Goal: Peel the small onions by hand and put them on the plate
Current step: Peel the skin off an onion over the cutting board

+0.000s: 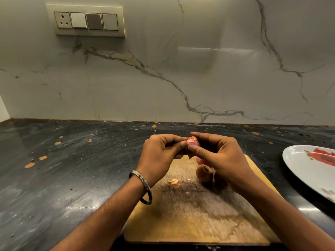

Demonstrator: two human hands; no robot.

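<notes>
We see a pale marble-patterned wall (199,69) with dark veins, a cream switch panel (86,20) mounted upper left, and a glossy black stone worktop (72,169) speckled with orange spots below.

Cutting board (199,220) lies on the tabletop (72,178); plate (304,169) to its right; onions (204,173) and peel scraps (175,182) on the board.

At frame centre, the left hand (159,156) and right hand (223,158) pinch 1 small pink-skinned onion (193,141) above the worn wooden chopping board (190,223) (peel scraps (175,182) lie there); a white oval plate (308,171) sits right.
</notes>
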